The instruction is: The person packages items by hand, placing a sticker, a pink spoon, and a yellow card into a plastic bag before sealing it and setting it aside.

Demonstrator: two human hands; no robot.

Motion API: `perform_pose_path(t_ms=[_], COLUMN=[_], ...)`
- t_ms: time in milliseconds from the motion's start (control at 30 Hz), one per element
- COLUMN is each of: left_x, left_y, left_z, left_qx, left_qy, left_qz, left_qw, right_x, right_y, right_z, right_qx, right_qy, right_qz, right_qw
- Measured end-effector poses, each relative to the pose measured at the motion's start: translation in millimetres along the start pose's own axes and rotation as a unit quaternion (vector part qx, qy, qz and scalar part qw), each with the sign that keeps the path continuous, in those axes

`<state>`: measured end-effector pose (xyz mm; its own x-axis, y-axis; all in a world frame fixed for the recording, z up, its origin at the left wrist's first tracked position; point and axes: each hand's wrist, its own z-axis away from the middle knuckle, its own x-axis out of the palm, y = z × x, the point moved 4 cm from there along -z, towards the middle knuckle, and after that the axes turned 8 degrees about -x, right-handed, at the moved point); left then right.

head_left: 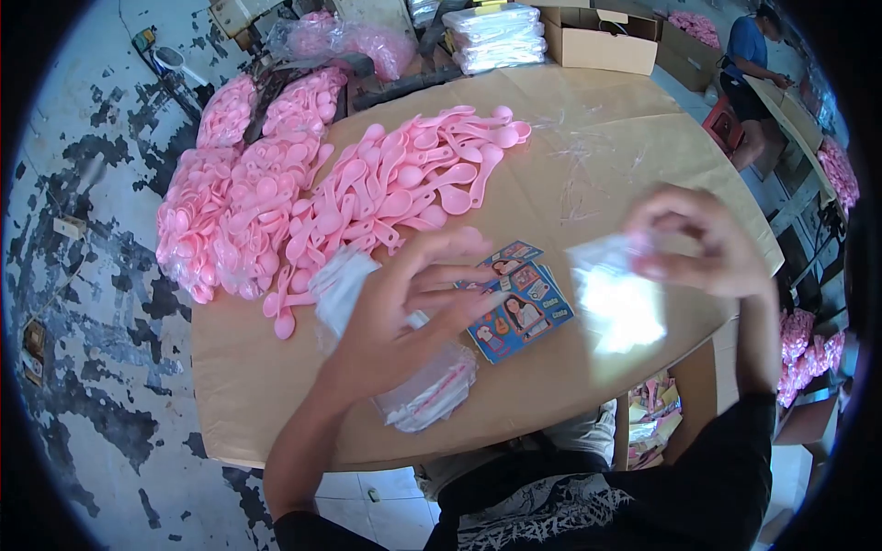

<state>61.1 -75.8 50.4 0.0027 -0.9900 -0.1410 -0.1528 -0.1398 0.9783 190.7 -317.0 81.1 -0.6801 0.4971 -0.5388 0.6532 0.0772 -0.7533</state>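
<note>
My right hand (703, 241) pinches the top of a small transparent plastic bag (620, 308), which shines with glare. Something pink shows blurred at those fingertips. My left hand (400, 308) has its fingers apart and holds nothing. Its fingertips overlap a stack of blue printed cards (524, 317) in this view. Beneath and beside that hand lie flat plastic bags (432, 395), partly hidden by it. A heap of loose pink spoons (404, 179) spreads over the cardboard-covered table (570, 395) beyond my left hand.
Plastic packs of pink spoons (220, 211) line the table's left side. Wrapped bundles (496, 37) and a cardboard box (602, 41) stand at the back. An open carton (694, 386) with filled packets sits below the right edge. Another person (749, 69) works at the far right.
</note>
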Motion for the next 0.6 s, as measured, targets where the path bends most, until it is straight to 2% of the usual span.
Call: perform_pose_path(t_ms=[33, 67, 100, 133, 200, 233, 300, 367, 433, 533, 600], left_x=[-14.6, -29.2, -42.2, -48.9, -55.3, -55.8, -49.4, -42.9, -36.5, -36.5, -34.0], left_y=[-0.4, 1.3, 3.5, 3.7, 1.0, -0.5, -10.2, -14.9, -15.3, -19.5, -18.0], left_z=[8.9, 20.1, 32.9, 43.9, 61.5, 69.4, 80.5, 83.8, 84.4, 87.6, 90.8], left_qx=[0.013, 0.012, 0.011, 0.007, -0.009, -0.016, -0.026, -0.029, -0.028, -0.030, -0.023], left_qy=[-0.013, -0.022, -0.028, -0.034, 0.017, 0.039, 0.019, 0.018, 0.034, 0.027, 0.053], left_qz=[-0.107, -0.181, -0.255, -0.327, -0.398, -0.435, -0.443, -0.449, -0.449, -0.443, -0.442], left_qw=[0.994, 0.983, 0.967, 0.944, 0.917, 0.900, 0.896, 0.893, 0.892, 0.896, 0.895], right_x=[-19.7, -36.0, -43.4, -44.7, -40.7, -31.8, -2.1, 36.1, 72.7, 120.0, 140.3], right_y=[-11.5, -19.5, -17.6, -29.2, -34.7, -35.0, -31.0, -21.5, -10.9, 2.2, 7.1], right_z=[17.8, 36.0, 54.1, 55.0, 53.9, 45.1, 14.5, -24.1, -62.0, -112.6, -128.9], right_qx=[0.009, 0.067, 0.122, 0.031, 0.058, 0.033, -0.021, -0.116, -0.162, -0.112, -0.083], right_qy=[-0.048, -0.172, -0.230, -0.296, -0.174, -0.151, -0.100, -0.096, -0.116, -0.187, -0.225], right_qz=[0.044, 0.082, 0.058, 0.214, 0.248, 0.232, 0.203, 0.206, 0.221, 0.237, 0.249], right_qw=[0.998, 0.979, 0.964, 0.930, 0.951, 0.960, 0.974, 0.967, 0.955, 0.947, 0.939])
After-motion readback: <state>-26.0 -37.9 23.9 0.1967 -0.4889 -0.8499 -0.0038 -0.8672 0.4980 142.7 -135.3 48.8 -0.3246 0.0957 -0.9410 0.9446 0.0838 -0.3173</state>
